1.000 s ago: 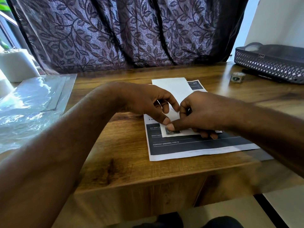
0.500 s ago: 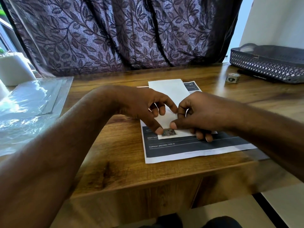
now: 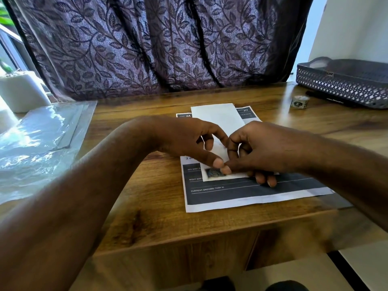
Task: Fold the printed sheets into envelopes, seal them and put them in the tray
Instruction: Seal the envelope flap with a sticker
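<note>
Head view: envelope (image 3: 218,116) lies on sheet (image 3: 252,194), long axis 12 to 6 o'clock. Right hand (image 3: 262,152) pinches its near end. Left hand (image 3: 184,139), fingers curled, thumbs the sticker (image 3: 213,172); its grip cannot be told. Tray (image 3: 344,85) lies at 2 o'clock, nearer the right hand.

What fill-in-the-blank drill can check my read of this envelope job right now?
1. The ___ folded paper envelope lies on the black-banded printed sheet.
2. The small dark square sticker sits at its near-___ corner.
3. The grey perforated plastic tray stands at the wooden table's far ___.
Missing: white; left; right.
</note>
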`<state>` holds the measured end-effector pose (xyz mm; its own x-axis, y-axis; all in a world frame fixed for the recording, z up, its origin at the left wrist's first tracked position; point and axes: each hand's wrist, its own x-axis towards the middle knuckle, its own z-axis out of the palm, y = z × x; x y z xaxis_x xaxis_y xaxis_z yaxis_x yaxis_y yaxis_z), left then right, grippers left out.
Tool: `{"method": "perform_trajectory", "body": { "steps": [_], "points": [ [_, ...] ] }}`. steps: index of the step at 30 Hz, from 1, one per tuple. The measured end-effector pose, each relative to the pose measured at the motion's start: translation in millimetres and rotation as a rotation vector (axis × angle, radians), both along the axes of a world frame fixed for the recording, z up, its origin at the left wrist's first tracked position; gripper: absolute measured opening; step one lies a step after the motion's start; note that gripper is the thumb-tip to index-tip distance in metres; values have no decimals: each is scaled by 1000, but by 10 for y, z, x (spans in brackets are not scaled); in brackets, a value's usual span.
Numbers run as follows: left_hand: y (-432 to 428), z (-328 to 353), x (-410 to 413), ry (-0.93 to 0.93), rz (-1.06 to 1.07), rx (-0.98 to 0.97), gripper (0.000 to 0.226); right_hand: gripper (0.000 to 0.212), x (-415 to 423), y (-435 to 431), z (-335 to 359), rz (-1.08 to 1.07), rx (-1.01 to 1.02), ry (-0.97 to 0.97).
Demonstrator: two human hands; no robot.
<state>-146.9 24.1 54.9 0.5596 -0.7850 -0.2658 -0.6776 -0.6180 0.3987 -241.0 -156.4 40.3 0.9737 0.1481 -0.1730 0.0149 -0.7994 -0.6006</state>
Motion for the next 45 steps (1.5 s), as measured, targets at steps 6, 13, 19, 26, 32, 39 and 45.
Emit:
{"method": "perform_trajectory", "body": {
  "steps": [6,13,19,26,32,39,45],
  "points": [
    [-20,33,-63,-2,-23,50,81,25,-1,-10,-10,1,15,1],
    [62,56,0,63,-52,59,80,25,31,-38,-13,16,45,26],
    [133,-63,141,248,144,-332,24,24,77,-197,-30,59,263,56],
    [91,-256,374,-463,483,-198,19,14,584,-431,-159,30,-172,-596],
    [-11,-303,361,-288,608,-231,40,32,734,-379,-466,40,-494,-654],
    [-94,-266,224,-74,578,-390,23,36,684,-360,-415,-10,-451,-632],
    [-124,-144,169,41,476,-784,13,51,884,-589,-63,-298,-51,-790]
  ]
}}
